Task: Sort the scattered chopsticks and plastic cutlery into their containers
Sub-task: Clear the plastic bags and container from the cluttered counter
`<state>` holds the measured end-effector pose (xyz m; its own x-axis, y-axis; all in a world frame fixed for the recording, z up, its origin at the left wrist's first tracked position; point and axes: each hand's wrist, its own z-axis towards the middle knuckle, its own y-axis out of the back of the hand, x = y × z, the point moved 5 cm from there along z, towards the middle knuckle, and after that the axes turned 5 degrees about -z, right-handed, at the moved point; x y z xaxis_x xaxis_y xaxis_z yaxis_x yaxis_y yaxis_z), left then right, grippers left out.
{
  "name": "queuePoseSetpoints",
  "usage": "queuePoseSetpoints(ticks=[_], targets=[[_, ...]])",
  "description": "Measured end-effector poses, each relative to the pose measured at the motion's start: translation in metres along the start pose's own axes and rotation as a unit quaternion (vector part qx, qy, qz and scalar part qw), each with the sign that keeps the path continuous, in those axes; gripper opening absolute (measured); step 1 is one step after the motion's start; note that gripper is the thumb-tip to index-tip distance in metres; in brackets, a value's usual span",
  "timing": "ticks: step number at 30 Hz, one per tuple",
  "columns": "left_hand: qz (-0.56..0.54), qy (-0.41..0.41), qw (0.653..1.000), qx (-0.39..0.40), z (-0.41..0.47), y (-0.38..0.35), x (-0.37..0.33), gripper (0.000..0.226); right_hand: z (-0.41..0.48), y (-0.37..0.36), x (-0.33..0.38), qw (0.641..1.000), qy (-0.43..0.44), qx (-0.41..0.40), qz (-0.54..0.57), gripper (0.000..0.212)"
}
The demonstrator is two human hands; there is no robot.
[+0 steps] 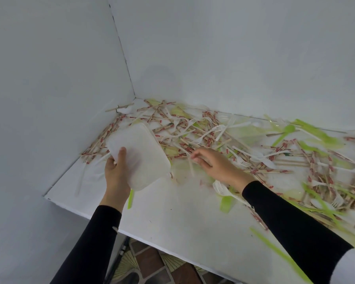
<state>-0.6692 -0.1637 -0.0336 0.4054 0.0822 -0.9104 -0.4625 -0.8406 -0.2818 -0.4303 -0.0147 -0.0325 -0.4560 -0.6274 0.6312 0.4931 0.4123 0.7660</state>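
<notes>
Fingers of the left hand (pixel 116 171) grip a translucent white container (pixel 143 156), thumb on its face. Right hand (pixel 215 167) fingers pinch a blurred white cutlery piece (pixel 191 168) just beside it. Beyond, chopsticks (pixel 208 138) and green cutlery (pixel 283 135) litter the counter (pixel 172 218) up to the corner walls (pixel 49 99). Plain white surface shows along the near edge.

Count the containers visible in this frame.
1: a translucent white container held tilted in the left hand, over the table's left side. A doubled rim at its far end may mean a second nested inside; I cannot tell.
</notes>
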Motion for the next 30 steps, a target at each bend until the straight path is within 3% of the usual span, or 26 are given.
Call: queuePoseSetpoints(ticks=[4, 9, 13, 16, 19, 22, 24, 26, 30], targets=[[-0.023, -0.021, 1.000, -0.006, -0.006, -0.022, -0.001, 0.042, -0.011, 0.041, -0.016, 0.986, -0.065, -0.098, 0.121, 0.012], [-0.017, 0.005, 0.995, 0.103, -0.019, -0.069, 0.017, 0.041, -0.028, 0.097, -0.052, 0.907, -0.153, -0.253, 0.299, 0.011], [0.024, 0.051, 0.987, 0.149, -0.033, -0.110, 0.039, 0.038, -0.039, 0.131, -0.048, 0.887, -0.099, -0.293, 0.342, 0.005], [0.055, 0.111, 0.977, 0.174, -0.051, -0.148, 0.056, 0.029, -0.053, 0.150, -0.034, 0.926, -0.007, -0.281, 0.252, 0.008], [0.072, 0.163, 0.957, 0.227, -0.071, -0.184, 0.066, 0.040, -0.070, 0.151, -0.031, 0.968, 0.098, -0.225, 0.046, 0.014], [0.060, 0.215, 0.925, 0.306, -0.080, -0.208, 0.075, 0.063, -0.090, 0.142, -0.048, 0.959, 0.178, -0.184, -0.122, 0.025], [0.072, 0.287, 0.890, 0.346, -0.084, -0.216, 0.085, 0.079, -0.104, 0.141, -0.061, 0.950, 0.202, -0.173, -0.161, 0.034], [0.104, 0.307, 0.862, 0.390, -0.083, -0.220, 0.094, 0.086, -0.114, 0.141, -0.072, 0.944, 0.220, -0.157, -0.187, 0.034], [0.157, 0.276, 0.834, 0.452, -0.097, -0.236, 0.099, 0.063, -0.113, 0.139, -0.087, 0.935, 0.251, -0.107, -0.226, 0.025]])
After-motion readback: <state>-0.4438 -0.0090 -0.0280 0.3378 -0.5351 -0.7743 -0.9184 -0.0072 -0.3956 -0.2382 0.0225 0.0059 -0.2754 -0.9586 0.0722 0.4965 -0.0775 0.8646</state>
